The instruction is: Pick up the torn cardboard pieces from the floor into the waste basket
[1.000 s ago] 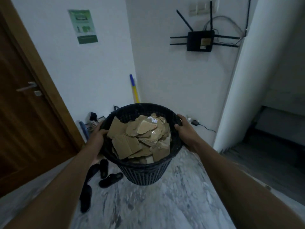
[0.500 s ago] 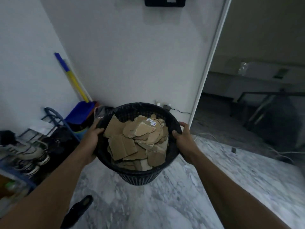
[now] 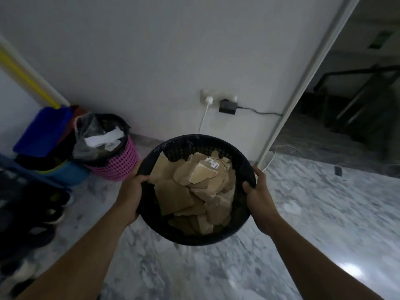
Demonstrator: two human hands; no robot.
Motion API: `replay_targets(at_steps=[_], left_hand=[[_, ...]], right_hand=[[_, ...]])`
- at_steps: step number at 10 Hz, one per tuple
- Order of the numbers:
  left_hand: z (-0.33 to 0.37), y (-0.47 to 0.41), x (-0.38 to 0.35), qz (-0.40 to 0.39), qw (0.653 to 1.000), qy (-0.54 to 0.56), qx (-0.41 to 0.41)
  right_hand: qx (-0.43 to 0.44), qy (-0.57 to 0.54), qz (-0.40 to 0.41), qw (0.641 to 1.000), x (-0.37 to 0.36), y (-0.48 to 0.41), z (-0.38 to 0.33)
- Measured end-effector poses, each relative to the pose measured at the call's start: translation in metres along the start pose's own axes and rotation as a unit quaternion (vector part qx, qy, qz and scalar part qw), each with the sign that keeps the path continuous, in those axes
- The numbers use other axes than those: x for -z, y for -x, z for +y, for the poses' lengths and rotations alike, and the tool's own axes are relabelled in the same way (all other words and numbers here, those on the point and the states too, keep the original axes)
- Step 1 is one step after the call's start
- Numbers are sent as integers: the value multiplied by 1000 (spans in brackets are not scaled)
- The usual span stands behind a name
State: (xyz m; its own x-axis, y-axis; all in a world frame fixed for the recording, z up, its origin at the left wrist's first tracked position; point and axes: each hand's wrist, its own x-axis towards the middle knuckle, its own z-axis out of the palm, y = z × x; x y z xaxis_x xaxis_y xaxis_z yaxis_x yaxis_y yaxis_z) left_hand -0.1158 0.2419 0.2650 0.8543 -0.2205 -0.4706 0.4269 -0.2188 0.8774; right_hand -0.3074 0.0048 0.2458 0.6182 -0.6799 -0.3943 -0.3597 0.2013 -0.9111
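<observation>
Both hands, L point(image 3: 129, 195) at 9, R point(image 3: 258, 191) at 3, clamping basket point(image 3: 190, 146) rim; cardboard point(image 3: 173, 193) heaping inside. Advise keeping level, lowering gently.

head view, forward and down, near

**Waste basket and cardboard: current state**

The waste basket point(image 3: 195, 148) is a round, black, perforated plastic container, held off the marble floor and tilted slightly toward the camera. Torn cardboard pieces point(image 3: 192, 187) fill it in a loose, overlapping brown heap, near rim height. One upper piece carries a small white printed label point(image 3: 213, 163).
</observation>
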Motion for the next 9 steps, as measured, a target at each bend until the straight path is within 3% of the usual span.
replay_targets(at_steps=[3, 5, 7, 8, 9], left_hand=[[-150, -202, -65, -81, 996, -38, -12], [-224, -284, -106, -97, 994, -40, -35], [-236, -319, -118, -114, 978, -117, -127], [-219, -331, -123, -138, 976, -120, -116], [-209, -313, -112, -145, 982, -116, -12]], right_hand=[[-7, 9, 104, 995, -40, -162, 175], [37, 66, 164, 984, -48, -235, 242], [46, 91, 183, 978, -50, -258, 263], [9, 64, 140, 988, -48, -265, 247], [-89, 93, 139, 982, -44, -242, 237]])
